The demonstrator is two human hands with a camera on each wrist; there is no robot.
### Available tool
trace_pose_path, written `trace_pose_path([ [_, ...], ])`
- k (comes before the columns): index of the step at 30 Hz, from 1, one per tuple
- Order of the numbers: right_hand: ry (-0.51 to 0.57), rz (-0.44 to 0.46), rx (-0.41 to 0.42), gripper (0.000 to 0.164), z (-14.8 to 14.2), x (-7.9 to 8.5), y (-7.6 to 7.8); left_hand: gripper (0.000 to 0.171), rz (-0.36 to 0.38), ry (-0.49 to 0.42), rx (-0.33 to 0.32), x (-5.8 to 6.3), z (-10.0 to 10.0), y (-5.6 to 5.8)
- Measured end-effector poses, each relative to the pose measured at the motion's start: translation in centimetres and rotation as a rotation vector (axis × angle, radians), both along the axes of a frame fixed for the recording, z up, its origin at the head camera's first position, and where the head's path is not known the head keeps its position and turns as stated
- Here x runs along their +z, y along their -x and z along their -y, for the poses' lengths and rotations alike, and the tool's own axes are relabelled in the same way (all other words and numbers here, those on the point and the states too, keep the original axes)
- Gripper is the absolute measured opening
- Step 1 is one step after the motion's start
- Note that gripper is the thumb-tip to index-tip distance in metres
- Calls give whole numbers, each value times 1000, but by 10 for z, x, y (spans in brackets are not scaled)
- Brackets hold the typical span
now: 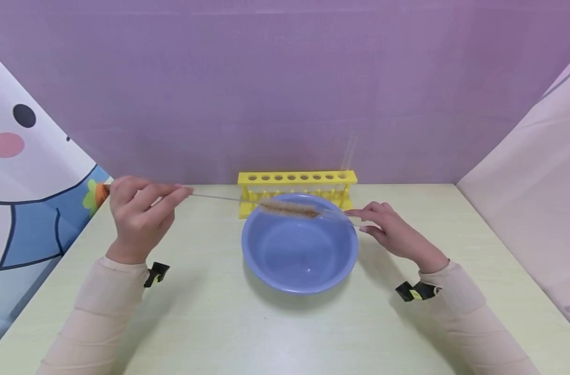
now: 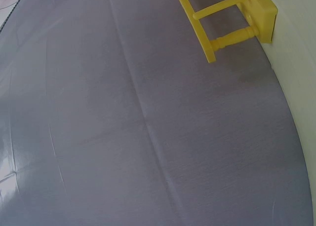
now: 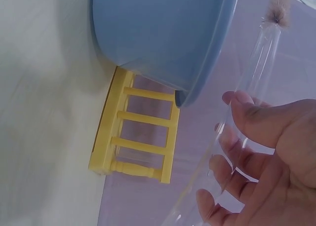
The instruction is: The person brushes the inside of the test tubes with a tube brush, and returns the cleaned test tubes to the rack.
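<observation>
My left hand (image 1: 179,191) pinches the thin wire handle of a test-tube brush (image 1: 289,209), held level over the blue bowl (image 1: 299,271). My right hand (image 1: 359,219) holds a clear glass test tube (image 1: 338,215) by its closed end, with fingers and thumb around it. The tube's mouth points left and the brown bristles meet it there. In the right wrist view the test tube (image 3: 247,93) runs up from my fingers (image 3: 247,110) to the bristle tip (image 3: 276,9), beside the bowl (image 3: 163,33). The left wrist view does not show my left hand.
A yellow test-tube rack (image 1: 296,179) stands behind the bowl against the purple backdrop, with one clear tube (image 1: 347,156) upright in its right end. The rack (image 2: 232,18) also shows in the left wrist view. Patterned panels wall in the pale table (image 1: 210,323) at left and right.
</observation>
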State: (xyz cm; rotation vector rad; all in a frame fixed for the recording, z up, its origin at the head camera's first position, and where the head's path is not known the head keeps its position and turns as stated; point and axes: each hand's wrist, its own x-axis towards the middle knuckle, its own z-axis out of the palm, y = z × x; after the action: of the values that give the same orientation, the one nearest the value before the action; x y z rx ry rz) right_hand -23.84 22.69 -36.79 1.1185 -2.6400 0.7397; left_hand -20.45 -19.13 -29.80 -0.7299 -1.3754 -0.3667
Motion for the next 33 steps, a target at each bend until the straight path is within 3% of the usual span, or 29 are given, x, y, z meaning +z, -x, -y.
trace_pose_path([
  [17,-11,-31,54,48,-6,-1,-1,22,-7,6,11,-4,0,1],
  [33,-28,-22,70,48,-1,1,5,28,15,49,-26,-12,3,6],
])
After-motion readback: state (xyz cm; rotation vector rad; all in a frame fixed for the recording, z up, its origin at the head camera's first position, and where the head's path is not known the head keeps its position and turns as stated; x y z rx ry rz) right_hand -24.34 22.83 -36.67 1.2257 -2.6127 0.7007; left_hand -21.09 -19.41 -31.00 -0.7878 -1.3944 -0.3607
